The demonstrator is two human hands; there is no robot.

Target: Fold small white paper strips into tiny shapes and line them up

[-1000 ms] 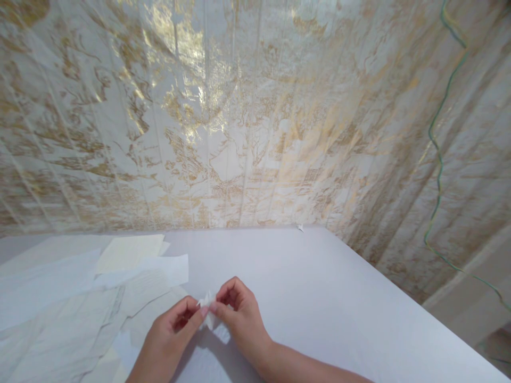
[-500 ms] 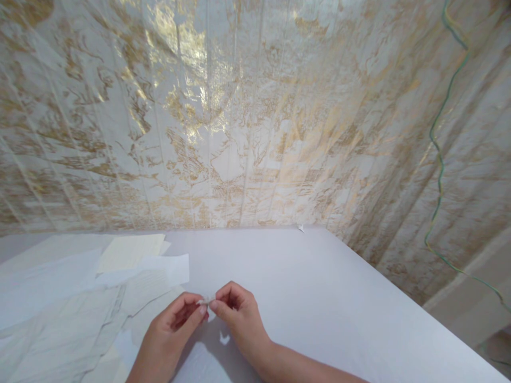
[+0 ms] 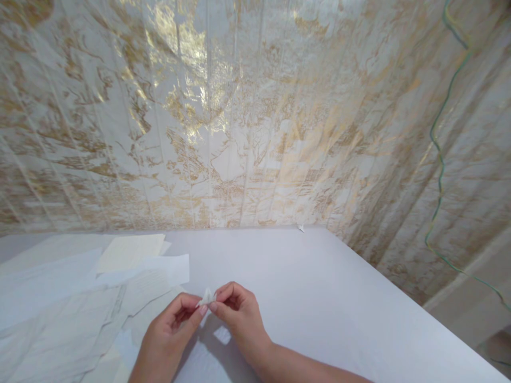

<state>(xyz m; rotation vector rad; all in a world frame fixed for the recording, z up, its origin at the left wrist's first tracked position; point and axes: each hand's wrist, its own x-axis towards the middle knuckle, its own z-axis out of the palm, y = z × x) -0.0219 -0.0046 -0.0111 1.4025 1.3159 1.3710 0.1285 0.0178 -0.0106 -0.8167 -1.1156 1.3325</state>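
Note:
Between my two hands is a small folded piece of white paper (image 3: 207, 297), with a pointed part standing up in the middle. My left hand (image 3: 170, 327) pinches its left side between thumb and forefinger. On the other side, the thumb and forefinger of my right hand (image 3: 241, 316) close on its right edge. The fine folds are too small to make out. Both hands are just above the white table (image 3: 319, 308), and their shadow falls on it below.
Overlapping sheets of paper (image 3: 59, 314) cover the left of the table, with a cream sheet (image 3: 131, 253) at the back. A tiny folded white paper piece (image 3: 301, 228) lies by the gold-patterned wall (image 3: 247, 133). A green-yellow wire (image 3: 440, 175) hangs at the right.
The folded paper has tilted between my fingers, so its pointed middle now shows upright and wider. My hands have hardly moved.

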